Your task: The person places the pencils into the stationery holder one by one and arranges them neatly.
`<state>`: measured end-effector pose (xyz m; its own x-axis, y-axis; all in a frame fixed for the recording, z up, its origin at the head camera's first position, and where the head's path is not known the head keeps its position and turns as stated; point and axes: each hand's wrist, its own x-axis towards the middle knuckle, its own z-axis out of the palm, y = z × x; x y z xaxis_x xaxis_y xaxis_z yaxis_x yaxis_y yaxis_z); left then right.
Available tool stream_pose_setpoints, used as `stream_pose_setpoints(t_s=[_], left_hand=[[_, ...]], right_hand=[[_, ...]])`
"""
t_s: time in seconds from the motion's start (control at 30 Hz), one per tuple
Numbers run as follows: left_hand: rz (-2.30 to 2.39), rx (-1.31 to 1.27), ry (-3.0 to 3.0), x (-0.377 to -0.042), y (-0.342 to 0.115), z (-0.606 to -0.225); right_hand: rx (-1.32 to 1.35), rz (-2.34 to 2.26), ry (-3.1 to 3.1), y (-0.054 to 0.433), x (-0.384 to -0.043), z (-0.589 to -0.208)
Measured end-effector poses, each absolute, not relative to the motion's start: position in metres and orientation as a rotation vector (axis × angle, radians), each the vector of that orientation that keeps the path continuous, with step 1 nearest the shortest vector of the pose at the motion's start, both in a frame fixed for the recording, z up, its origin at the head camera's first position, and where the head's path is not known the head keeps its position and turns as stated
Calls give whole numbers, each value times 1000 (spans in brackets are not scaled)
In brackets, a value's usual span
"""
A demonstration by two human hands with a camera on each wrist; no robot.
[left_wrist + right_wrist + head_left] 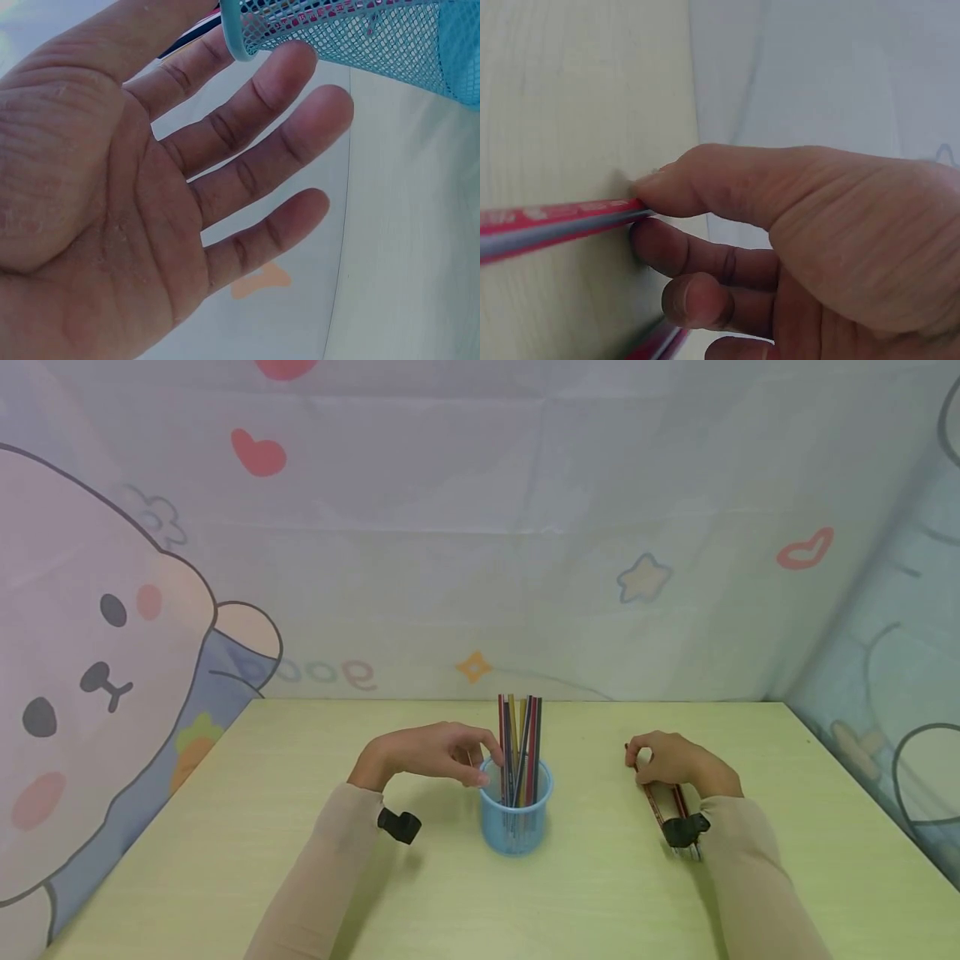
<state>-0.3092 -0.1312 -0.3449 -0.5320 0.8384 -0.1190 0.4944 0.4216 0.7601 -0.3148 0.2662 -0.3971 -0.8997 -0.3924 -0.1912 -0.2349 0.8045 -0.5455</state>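
A light blue mesh pencil cup (pixel 513 827) stands upright on the table with several pencils (pixel 522 752) leaning in it. My left hand (pixel 431 752) is at the cup's left rim, thumb and index finger by the edge, the other fingers loosely extended; whether they press on the rim is hard to tell. Over on the right, my right hand (pixel 678 758) pinches the far end of a red striped pencil (pixel 562 221) between thumb and index finger. Beneath that hand lies another red pencil (pixel 680 800), partly hidden by the wrist.
The pale yellow table (pixel 585 902) ends at a printed cloth backdrop (pixel 450 568) behind, with more cloth on both sides. Black wrist cameras (pixel 399 825) sit on both sleeves.
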Motion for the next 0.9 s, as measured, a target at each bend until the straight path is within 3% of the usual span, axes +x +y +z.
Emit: stream_pose_setpoints(t_s=[0.3,0.9], left_hand=[[926,1130,2195,-309,-130,-344],[922,1126,2199,-306,-132,-343]], right_hand=[[-513,-646,2780,254,-317,-400],[-699,-957,2743,249,-313,-373]])
